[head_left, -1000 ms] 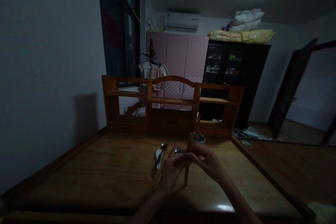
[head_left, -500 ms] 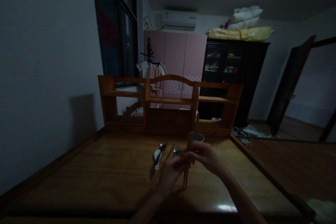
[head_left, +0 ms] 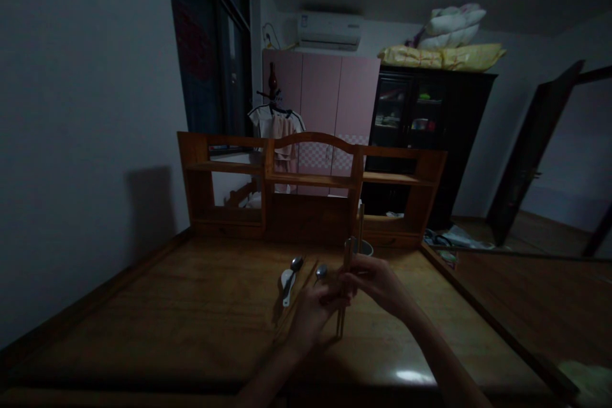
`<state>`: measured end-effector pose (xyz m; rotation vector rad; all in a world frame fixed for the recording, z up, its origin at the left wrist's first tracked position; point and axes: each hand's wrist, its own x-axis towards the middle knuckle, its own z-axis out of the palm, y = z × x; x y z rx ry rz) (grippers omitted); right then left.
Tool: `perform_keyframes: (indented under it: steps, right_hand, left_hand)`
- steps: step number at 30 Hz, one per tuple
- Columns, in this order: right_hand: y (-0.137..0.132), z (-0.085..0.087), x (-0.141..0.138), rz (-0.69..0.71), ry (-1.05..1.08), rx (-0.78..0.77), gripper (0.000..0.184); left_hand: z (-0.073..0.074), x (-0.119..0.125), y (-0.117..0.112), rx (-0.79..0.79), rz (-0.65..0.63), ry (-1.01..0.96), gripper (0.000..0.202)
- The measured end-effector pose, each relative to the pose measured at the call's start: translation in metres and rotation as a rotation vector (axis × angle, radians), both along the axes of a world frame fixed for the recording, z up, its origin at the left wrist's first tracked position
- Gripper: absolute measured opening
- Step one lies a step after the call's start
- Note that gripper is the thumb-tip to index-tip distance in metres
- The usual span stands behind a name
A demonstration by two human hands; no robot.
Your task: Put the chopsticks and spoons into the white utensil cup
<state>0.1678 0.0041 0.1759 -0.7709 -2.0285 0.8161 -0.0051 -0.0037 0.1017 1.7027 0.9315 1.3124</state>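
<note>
A pair of chopsticks stands nearly upright over the table, gripped by both hands. My left hand is closed around their middle, and my right hand pinches them higher up. Just behind the hands is a round container with more chopsticks standing in it, partly hidden. Left of my hands lie a white spoon and a metal spoon overlapping it. Another metal spoon shows beside my left hand, its handle hidden. Loose chopsticks lie between the spoons.
A wooden shelf unit rises from the back edge of the wooden table. A raised rim runs along the table's right side. The wall borders the left side.
Both hands still grip the chopsticks, which have shifted very slightly right and up in the picture. The view has tilted a little. The spoons and the container stay in place.
</note>
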Motion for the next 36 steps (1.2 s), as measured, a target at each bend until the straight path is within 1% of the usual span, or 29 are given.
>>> perform_keyframes:
  steps: [3,6,8,10,11,13,15,17,19,20,22,24,27,30,33,36]
  right_hand:
    - [-0.001,-0.001,-0.001,0.028,0.019,-0.008,0.019]
    - [0.0,-0.002,-0.002,0.005,0.012,-0.002,0.019]
    - [0.0,-0.002,-0.004,-0.018,-0.006,-0.003,0.018]
    - [-0.001,0.0,-0.004,-0.026,-0.016,-0.017,0.018]
    - [-0.002,0.001,-0.004,-0.022,-0.018,-0.025,0.018]
    - [-0.003,0.004,-0.004,-0.011,-0.015,-0.034,0.018]
    - [-0.003,0.005,-0.004,-0.014,-0.01,-0.027,0.018]
    - [-0.001,0.005,-0.003,-0.02,-0.012,-0.027,0.019]
    - [0.0,0.003,-0.002,-0.025,-0.018,-0.026,0.02]
    - [0.001,0.003,-0.002,-0.027,-0.022,-0.024,0.02]
    - [0.002,0.002,-0.003,-0.033,-0.029,-0.021,0.02]
    - [0.004,0.003,-0.004,-0.037,-0.044,-0.016,0.02]
    - [0.005,0.006,-0.007,-0.028,-0.071,-0.019,0.02]
    - [0.008,0.009,-0.009,-0.014,-0.088,-0.048,0.019]
    - [0.012,0.008,-0.01,-0.016,-0.096,-0.069,0.021]
    - [0.018,0.005,-0.009,-0.029,-0.101,-0.078,0.023]
  left_hand:
    - [0.0,0.001,-0.002,-0.031,-0.019,0.003,0.016]
    - [0.0,0.003,-0.005,-0.039,-0.004,0.005,0.015]
    - [0.004,0.0,-0.005,-0.01,0.01,-0.021,0.019]
    - [0.013,-0.008,0.001,0.037,0.046,-0.044,0.025]
    - [0.019,-0.015,0.007,0.071,0.079,-0.038,0.026]
    - [0.03,-0.034,0.026,0.18,0.178,0.035,0.026]
    - [0.039,-0.056,0.051,0.297,0.192,0.165,0.024]
    - [0.042,-0.078,0.077,0.38,0.248,0.328,0.024]
    - [0.037,-0.095,0.101,0.398,0.366,0.442,0.026]
    - [0.033,-0.102,0.11,0.393,0.395,0.459,0.025]
    - [0.021,-0.111,0.123,0.376,0.423,0.468,0.022]
    - [0.008,-0.117,0.131,0.354,0.432,0.468,0.019]
    - [-0.009,-0.123,0.138,0.318,0.438,0.475,0.018]
    - [-0.022,-0.126,0.143,0.286,0.442,0.485,0.02]
    - [-0.031,-0.125,0.144,0.264,0.451,0.496,0.024]
    - [-0.037,-0.121,0.141,0.255,0.443,0.514,0.029]
